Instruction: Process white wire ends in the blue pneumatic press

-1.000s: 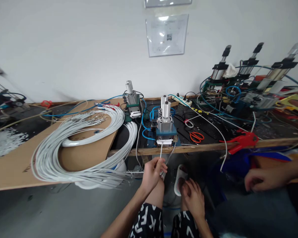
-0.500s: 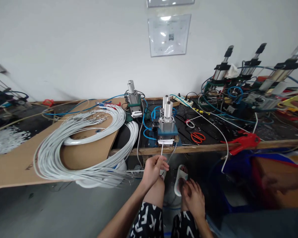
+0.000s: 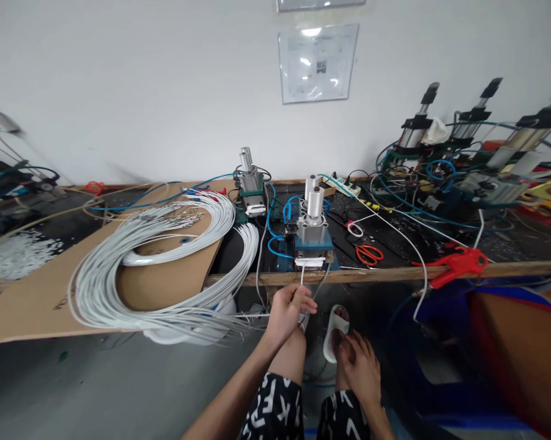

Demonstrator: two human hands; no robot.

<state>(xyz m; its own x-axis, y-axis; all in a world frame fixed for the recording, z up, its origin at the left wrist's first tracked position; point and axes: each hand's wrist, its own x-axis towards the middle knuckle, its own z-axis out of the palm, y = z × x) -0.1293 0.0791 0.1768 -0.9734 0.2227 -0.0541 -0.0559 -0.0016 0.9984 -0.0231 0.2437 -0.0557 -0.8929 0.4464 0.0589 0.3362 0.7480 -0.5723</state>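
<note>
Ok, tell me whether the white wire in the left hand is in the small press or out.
In. The white wire runs from the left hand up into the press mouth.

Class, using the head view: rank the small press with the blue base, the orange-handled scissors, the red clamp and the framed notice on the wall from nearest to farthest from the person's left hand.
From the left hand:
1. Small press, just above it at the bench edge.
2. Orange-handled scissors, on the bench, to the right.
3. Red clamp, farther right on the bench edge.
4. Framed notice, high on the wall behind.

Workbench (image 3: 385,273) with cardboard (image 3: 165,287), scissors (image 3: 369,253)
</note>
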